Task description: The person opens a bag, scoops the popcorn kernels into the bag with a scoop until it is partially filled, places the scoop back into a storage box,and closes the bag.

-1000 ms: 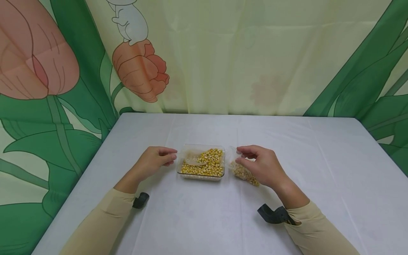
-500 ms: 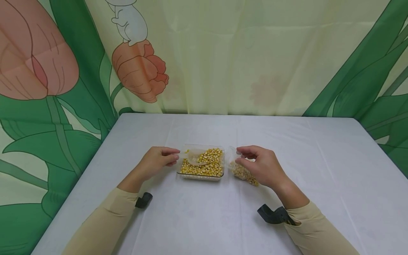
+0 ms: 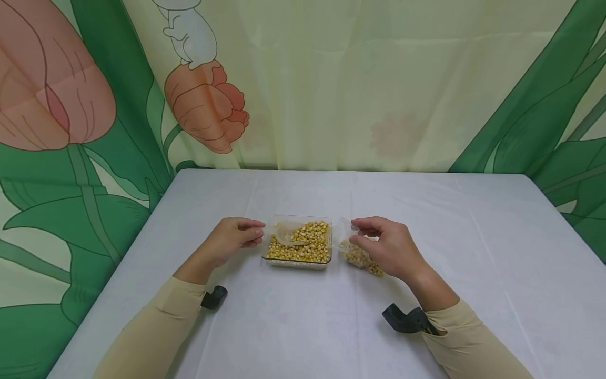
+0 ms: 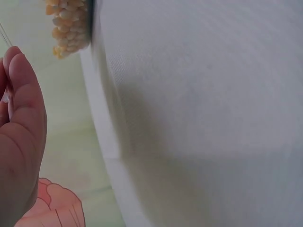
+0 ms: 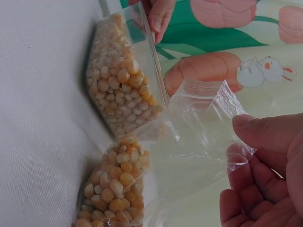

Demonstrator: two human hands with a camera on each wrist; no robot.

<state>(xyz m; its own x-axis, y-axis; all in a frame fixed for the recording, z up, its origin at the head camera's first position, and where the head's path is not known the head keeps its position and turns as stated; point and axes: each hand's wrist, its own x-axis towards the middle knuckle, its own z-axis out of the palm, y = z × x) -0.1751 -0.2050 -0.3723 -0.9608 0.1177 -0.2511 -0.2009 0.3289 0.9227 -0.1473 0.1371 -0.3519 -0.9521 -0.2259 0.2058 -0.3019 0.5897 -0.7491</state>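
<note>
A clear box (image 3: 297,265) of yellow corn kernels (image 3: 312,237) stands between the hands. My left hand (image 3: 234,237) is at its left side, thumb and fingers pinching the thin handle of a clear plastic spoon. The spoon's translucent bowl (image 3: 288,234) lies over the kernels in the box's left half. To the right of the box, my right hand (image 3: 390,245) pinches the top side edge of a clear zip bag (image 5: 194,127). Kernels (image 5: 116,189) fill the bag's bottom, which rests on the table beside the box. The bag's mouth faces the box in the right wrist view.
A white cloth covers the table (image 3: 303,326). Behind it hangs a printed curtain (image 3: 341,89) with flowers and leaves. Black wrist mounts (image 3: 408,318) stick out from both sleeves.
My left hand has moved slightly right, then a little back, and the spoon's bowl has shifted with it over the kernels. My right hand and the bag have stayed nearly still.
</note>
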